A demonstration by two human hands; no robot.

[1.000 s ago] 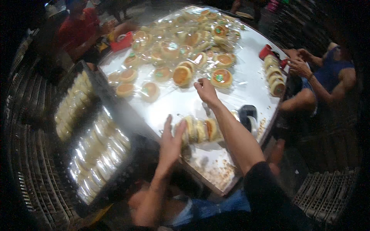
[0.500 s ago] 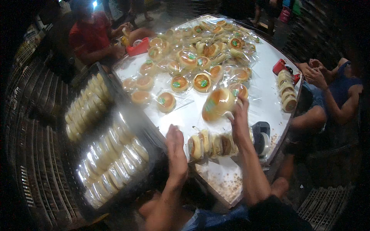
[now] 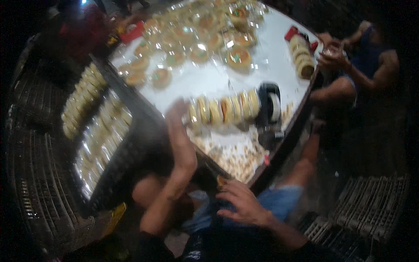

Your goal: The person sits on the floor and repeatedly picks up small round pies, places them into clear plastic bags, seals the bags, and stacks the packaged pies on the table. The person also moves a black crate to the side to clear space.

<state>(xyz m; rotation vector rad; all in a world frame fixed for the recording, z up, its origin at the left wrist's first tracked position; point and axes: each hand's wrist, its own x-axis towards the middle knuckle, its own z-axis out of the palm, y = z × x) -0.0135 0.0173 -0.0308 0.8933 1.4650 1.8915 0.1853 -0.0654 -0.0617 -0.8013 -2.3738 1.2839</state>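
Observation:
My left hand (image 3: 176, 120) is blurred, upright beside the left end of a row of wrapped round buns (image 3: 224, 108) standing on edge. I cannot tell whether it touches them. Against the row's right end stands a black tape dispenser (image 3: 267, 105) with a pale roll. My right hand (image 3: 240, 203) is drawn back over my lap, below the table's near corner, fingers apart and slightly bent. A small brown patch (image 3: 222, 180) shows at its upper fingertips; whether they hold it is unclear. More wrapped buns (image 3: 198, 53) lie spread over the white table (image 3: 279, 43), some with green labels.
A black crate (image 3: 131, 100) with rows of wrapped buns stands at the left. Brown crumbs (image 3: 235, 159) cover the table's near corner. On the right, a co-worker's hands (image 3: 332, 54) are near a second bun row (image 3: 302, 56) with a red dispenser. Slatted racks (image 3: 371, 205) stand around.
My right hand has left the large wrapped bun it held over the table and come back to my lap. My left hand stays near the row. The view has shifted, with the table higher in it.

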